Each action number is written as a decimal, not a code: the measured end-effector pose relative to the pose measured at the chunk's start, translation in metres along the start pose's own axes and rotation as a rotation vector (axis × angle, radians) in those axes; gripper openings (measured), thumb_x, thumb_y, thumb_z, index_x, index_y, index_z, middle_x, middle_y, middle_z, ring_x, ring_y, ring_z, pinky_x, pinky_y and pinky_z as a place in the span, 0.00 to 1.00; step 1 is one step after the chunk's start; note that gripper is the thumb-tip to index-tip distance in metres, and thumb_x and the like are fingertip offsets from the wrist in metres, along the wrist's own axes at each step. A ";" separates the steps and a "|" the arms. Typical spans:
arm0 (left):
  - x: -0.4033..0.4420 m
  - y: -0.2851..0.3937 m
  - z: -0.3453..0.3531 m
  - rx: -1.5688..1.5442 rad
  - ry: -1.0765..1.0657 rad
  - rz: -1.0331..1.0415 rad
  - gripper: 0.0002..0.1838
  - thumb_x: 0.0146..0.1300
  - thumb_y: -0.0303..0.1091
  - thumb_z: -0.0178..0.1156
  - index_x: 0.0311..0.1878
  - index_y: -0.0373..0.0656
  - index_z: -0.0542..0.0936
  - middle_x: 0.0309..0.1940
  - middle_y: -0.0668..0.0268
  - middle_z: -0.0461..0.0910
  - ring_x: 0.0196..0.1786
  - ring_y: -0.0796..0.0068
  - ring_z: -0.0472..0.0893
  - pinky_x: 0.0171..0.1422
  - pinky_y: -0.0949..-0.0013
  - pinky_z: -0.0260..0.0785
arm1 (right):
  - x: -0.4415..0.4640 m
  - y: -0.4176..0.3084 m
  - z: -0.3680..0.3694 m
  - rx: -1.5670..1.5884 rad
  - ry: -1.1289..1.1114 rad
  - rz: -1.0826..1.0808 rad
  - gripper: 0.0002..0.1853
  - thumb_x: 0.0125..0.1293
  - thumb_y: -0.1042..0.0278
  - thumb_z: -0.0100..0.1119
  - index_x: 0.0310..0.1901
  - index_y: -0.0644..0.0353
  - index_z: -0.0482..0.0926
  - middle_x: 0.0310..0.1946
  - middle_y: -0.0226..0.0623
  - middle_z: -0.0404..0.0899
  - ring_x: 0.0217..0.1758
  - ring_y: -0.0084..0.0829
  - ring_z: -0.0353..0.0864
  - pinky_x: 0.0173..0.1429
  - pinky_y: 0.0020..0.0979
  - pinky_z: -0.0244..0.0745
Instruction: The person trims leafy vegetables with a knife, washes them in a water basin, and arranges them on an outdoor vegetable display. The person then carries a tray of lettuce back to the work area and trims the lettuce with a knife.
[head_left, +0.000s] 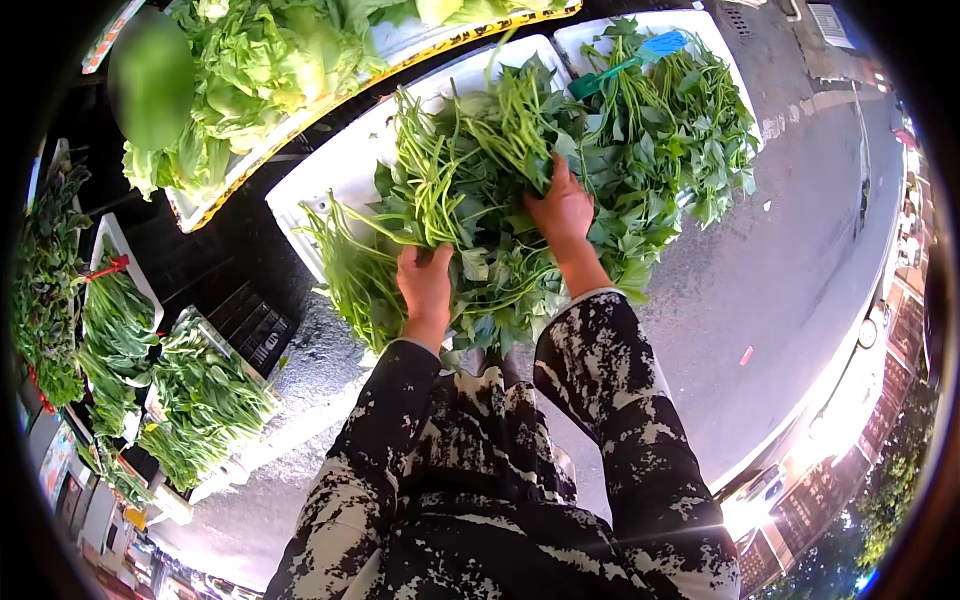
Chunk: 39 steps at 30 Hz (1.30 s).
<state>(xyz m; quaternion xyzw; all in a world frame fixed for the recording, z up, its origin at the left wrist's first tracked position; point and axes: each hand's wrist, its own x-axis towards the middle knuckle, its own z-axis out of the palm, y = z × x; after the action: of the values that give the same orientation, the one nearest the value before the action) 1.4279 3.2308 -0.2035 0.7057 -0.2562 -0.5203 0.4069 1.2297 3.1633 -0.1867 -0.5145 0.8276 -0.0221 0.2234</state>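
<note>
Leafy greens with long pale-green stems are heaped in a white foam box before me. My left hand is closed around stems at the near left of the heap, its fingertips partly hidden. My right hand grips a bunch of the same greens farther up, with stems pointing away from me and the leaves under my fingers. To the right, more leafy greens fill a second foam box. A green and blue plastic tag sticks up between the two boxes.
Lettuce lies in a yellow-edged tray at upper left. Bundled greens and a black crate stand on the left. Grey pavement stretches along the right, with a low sunlit glare at lower right.
</note>
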 end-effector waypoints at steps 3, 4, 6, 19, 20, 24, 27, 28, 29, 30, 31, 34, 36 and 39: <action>-0.003 0.001 0.004 0.127 0.054 0.100 0.19 0.44 0.34 0.65 0.40 0.37 0.76 0.41 0.61 0.68 0.41 0.67 0.72 0.47 0.68 0.65 | 0.007 0.016 -0.032 0.121 0.006 -0.018 0.40 0.41 0.54 0.67 0.58 0.54 0.62 0.37 0.45 0.78 0.40 0.42 0.78 0.43 0.37 0.73; -0.008 0.005 0.005 0.252 0.101 0.171 0.19 0.43 0.34 0.65 0.40 0.38 0.76 0.42 0.60 0.68 0.42 0.65 0.71 0.47 0.67 0.65 | 0.008 0.027 -0.038 0.182 0.032 -0.051 0.40 0.41 0.53 0.68 0.57 0.55 0.63 0.37 0.47 0.78 0.40 0.43 0.78 0.42 0.37 0.73; -0.024 0.025 0.009 0.358 0.179 0.306 0.19 0.42 0.34 0.66 0.39 0.39 0.77 0.45 0.59 0.66 0.46 0.63 0.70 0.48 0.66 0.65 | 0.000 0.037 -0.060 0.323 0.049 -0.081 0.43 0.39 0.56 0.70 0.58 0.62 0.62 0.40 0.49 0.78 0.43 0.43 0.78 0.48 0.35 0.72; -0.051 0.094 0.066 0.161 -0.425 -0.202 0.12 0.44 0.30 0.66 0.30 0.34 0.76 0.24 0.66 0.76 0.26 0.81 0.74 0.31 0.75 0.67 | -0.088 0.020 -0.032 0.966 -0.219 -0.320 0.60 0.35 0.65 0.74 0.64 0.64 0.37 0.57 0.43 0.62 0.58 0.35 0.66 0.63 0.30 0.57; -0.051 0.084 0.072 0.254 -0.476 -0.077 0.14 0.44 0.31 0.67 0.31 0.33 0.76 0.25 0.66 0.77 0.27 0.80 0.74 0.32 0.75 0.67 | -0.085 0.031 -0.019 0.862 -0.094 -0.369 0.57 0.36 0.68 0.72 0.64 0.63 0.39 0.55 0.43 0.65 0.56 0.35 0.67 0.62 0.31 0.59; -0.047 0.115 0.066 0.042 -0.890 -0.300 0.23 0.50 0.41 0.65 0.42 0.31 0.75 0.32 0.61 0.78 0.32 0.78 0.76 0.36 0.76 0.69 | -0.072 0.035 -0.023 1.297 -0.155 -0.081 0.38 0.39 0.73 0.69 0.54 0.64 0.60 0.45 0.41 0.73 0.46 0.32 0.74 0.50 0.30 0.70; -0.029 0.108 0.056 -0.084 -0.913 -0.547 0.21 0.52 0.43 0.63 0.40 0.34 0.75 0.32 0.60 0.78 0.32 0.75 0.78 0.36 0.76 0.70 | -0.077 0.039 -0.052 1.034 -0.064 -0.215 0.32 0.41 0.71 0.71 0.49 0.64 0.65 0.41 0.40 0.76 0.42 0.28 0.75 0.46 0.29 0.71; -0.021 0.108 0.052 -0.076 -0.762 -0.528 0.19 0.52 0.43 0.63 0.38 0.35 0.75 0.32 0.60 0.78 0.32 0.74 0.79 0.36 0.75 0.71 | -0.079 0.042 -0.063 0.785 -0.031 -0.288 0.30 0.41 0.71 0.71 0.47 0.64 0.67 0.38 0.38 0.77 0.40 0.26 0.76 0.44 0.27 0.72; -0.011 0.109 0.047 -0.065 -0.614 -0.509 0.17 0.52 0.42 0.63 0.35 0.37 0.75 0.31 0.60 0.78 0.33 0.72 0.79 0.35 0.75 0.72 | -0.082 0.045 -0.073 0.722 0.004 -0.254 0.28 0.41 0.70 0.71 0.44 0.65 0.69 0.34 0.37 0.78 0.36 0.25 0.77 0.42 0.27 0.72; 0.002 0.098 0.043 -0.034 -0.343 -0.346 0.13 0.55 0.40 0.61 0.32 0.38 0.75 0.25 0.63 0.77 0.29 0.77 0.77 0.34 0.77 0.70 | -0.083 0.053 -0.078 0.707 0.066 -0.275 0.28 0.42 0.70 0.71 0.45 0.65 0.69 0.35 0.36 0.78 0.35 0.25 0.76 0.41 0.26 0.72; 0.025 0.080 0.037 0.132 -0.082 -0.274 0.18 0.50 0.41 0.65 0.37 0.37 0.74 0.28 0.63 0.76 0.30 0.76 0.75 0.36 0.73 0.70 | -0.086 0.059 -0.087 0.740 0.060 -0.247 0.27 0.43 0.71 0.71 0.45 0.65 0.69 0.35 0.35 0.78 0.35 0.24 0.76 0.42 0.26 0.72; 0.080 0.039 0.031 0.365 0.129 -0.277 0.49 0.36 0.53 0.72 0.56 0.30 0.64 0.40 0.59 0.71 0.41 0.68 0.73 0.46 0.65 0.68 | -0.096 0.079 -0.118 0.762 0.063 -0.154 0.26 0.43 0.75 0.70 0.45 0.65 0.69 0.36 0.33 0.77 0.38 0.23 0.75 0.44 0.25 0.71; 0.080 0.057 0.039 0.255 -0.165 -0.328 0.52 0.34 0.56 0.72 0.57 0.28 0.62 0.45 0.54 0.70 0.49 0.64 0.70 0.53 0.63 0.65 | -0.104 0.096 -0.133 0.781 0.082 -0.106 0.25 0.43 0.76 0.69 0.45 0.65 0.70 0.36 0.32 0.77 0.38 0.23 0.75 0.44 0.25 0.71; 0.085 0.047 0.077 0.593 0.027 -0.250 0.50 0.34 0.56 0.72 0.55 0.29 0.64 0.48 0.50 0.69 0.55 0.60 0.67 0.57 0.61 0.61 | -0.118 0.116 -0.153 0.760 0.153 -0.026 0.24 0.43 0.77 0.68 0.45 0.66 0.70 0.37 0.33 0.77 0.38 0.23 0.75 0.45 0.25 0.71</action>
<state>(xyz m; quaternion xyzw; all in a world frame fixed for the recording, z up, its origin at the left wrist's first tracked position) 1.3860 3.1155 -0.2185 0.8263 -0.3027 -0.4596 0.1200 1.1154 3.2895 -0.0390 -0.4024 0.7681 -0.3683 0.3355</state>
